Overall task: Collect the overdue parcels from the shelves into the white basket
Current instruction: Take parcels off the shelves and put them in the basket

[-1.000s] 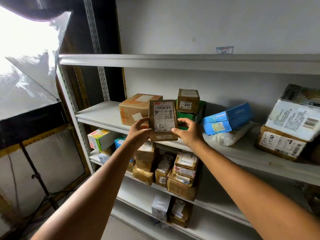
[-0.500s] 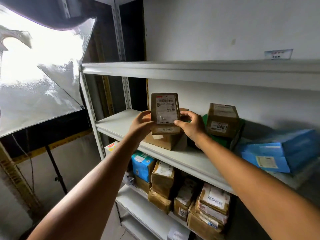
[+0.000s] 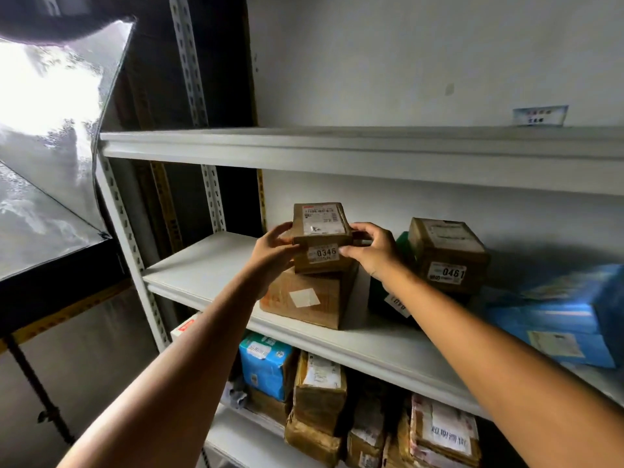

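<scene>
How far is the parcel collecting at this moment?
Done: nothing visible; the white basket is out of view. In hand: left hand and right hand grip the parcel marked 0346, over a larger carton. Remaining: the parcel marked 0461 and others sit on the shelves; overdue ones cannot be told.

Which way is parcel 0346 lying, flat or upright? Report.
Flat: parcel 0346 has its shipping label up and its base on the larger box; left hand and right hand grip its sides.
</scene>
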A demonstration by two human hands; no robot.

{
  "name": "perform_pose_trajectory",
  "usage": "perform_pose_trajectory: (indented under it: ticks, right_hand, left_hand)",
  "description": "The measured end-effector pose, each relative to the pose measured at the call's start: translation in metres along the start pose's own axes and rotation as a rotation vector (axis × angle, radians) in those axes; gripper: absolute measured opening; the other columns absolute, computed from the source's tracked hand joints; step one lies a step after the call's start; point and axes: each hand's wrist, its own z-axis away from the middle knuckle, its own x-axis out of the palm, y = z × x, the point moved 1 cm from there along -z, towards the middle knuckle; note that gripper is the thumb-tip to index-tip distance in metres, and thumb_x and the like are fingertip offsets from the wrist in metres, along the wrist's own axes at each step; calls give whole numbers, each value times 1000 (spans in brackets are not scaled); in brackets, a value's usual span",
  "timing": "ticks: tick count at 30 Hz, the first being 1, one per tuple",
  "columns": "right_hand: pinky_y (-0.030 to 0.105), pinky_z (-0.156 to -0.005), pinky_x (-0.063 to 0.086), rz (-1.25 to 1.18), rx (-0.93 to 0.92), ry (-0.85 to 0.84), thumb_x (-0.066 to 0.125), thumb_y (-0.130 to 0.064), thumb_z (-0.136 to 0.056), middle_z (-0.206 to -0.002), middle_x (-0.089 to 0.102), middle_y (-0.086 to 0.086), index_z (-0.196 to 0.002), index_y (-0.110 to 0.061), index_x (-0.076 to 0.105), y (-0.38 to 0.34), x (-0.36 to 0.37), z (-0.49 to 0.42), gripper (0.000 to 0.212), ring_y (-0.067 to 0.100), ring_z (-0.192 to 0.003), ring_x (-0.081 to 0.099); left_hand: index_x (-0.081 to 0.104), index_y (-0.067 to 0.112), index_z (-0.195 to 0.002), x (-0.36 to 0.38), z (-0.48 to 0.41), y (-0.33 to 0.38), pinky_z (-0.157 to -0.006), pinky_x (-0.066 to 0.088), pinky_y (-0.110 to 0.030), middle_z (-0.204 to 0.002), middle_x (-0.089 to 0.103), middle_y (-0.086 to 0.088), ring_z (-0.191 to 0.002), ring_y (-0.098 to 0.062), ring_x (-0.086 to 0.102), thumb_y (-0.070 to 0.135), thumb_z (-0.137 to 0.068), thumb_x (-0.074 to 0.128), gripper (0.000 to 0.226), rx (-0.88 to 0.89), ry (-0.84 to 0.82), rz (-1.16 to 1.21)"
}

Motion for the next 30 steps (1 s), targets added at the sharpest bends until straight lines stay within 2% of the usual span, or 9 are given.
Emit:
perform_pose_trajectory:
  ticks: [4,8,11,13,16,18,20,26,30]
  right_hand:
    - [31,-98,47,36,14,25,78,-9,-80,-133,56,3,-131,-19,55,1,5,-3,57,20,-125,51]
    - [25,-93,40,29,77,-3,74,-10,-85,-136,53,3,-140,-12,46,4,4,6,62,19,-128,48]
    - [24,-88,42,48,126,-48,73,-11,-86,-128,59,5,-133,-9,51,13,1,16,52,18,-119,55]
    - [27,-84,45,97,136,-71,72,-13,-87,-124,59,8,-129,-8,53,18,-4,25,47,16,-109,55]
    - [31,-92,47,246,121,-146,74,-20,-86,-124,57,7,-128,-11,55,28,-16,46,46,15,-109,54]
    - [33,-97,47,393,100,-239,76,-26,-85,-125,58,8,-127,-14,57,36,-27,64,48,18,-112,56]
    - [33,-94,46,502,87,-331,75,-30,-85,-126,58,7,-129,-16,58,40,-42,89,49,21,-114,57]
    - [33,-96,48,706,78,-496,73,-38,-84,-129,60,8,-131,-18,57,64,-83,168,53,24,-113,59]
    - [35,-97,48,757,98,-566,70,-38,-87,-132,60,9,-133,-17,56,88,-107,215,53,25,-116,58]
  left_hand:
    - [47,17,-143,-6,-10,-7,-62,56,-18,-111,66,-10,-93,-14,70,5,-84,74,66,22,-20,-12]
    - [49,14,-140,-7,-12,-15,-73,60,-27,-117,63,-14,-106,-27,66,5,-83,76,63,64,-33,-60]
    - [55,15,-134,-10,-5,-26,-76,60,-32,-117,61,-12,-106,-28,65,13,-82,79,57,109,-36,-176]
    - [59,17,-128,-11,4,-30,-76,58,-34,-116,63,-7,-104,-25,65,22,-82,80,50,158,17,-316]
    - [59,20,-128,-10,30,-36,-73,49,-23,-116,61,-1,-102,-16,60,24,-87,75,44,237,105,-667]
    - [59,19,-129,-4,51,-42,-78,47,-25,-120,63,-4,-102,-16,59,25,-88,73,43,244,75,-853]
    - [59,20,-130,5,74,-46,-81,46,-27,-122,64,-5,-104,-18,60,30,-89,71,44,199,29,-988]
    - [59,24,-131,57,160,-69,-83,49,-32,-124,66,-6,-110,-25,62,35,-88,69,45,62,-153,-1168]
    - [61,22,-129,86,209,-91,-92,49,-36,-129,64,-7,-114,-28,61,32,-90,65,40,8,-240,-1213]
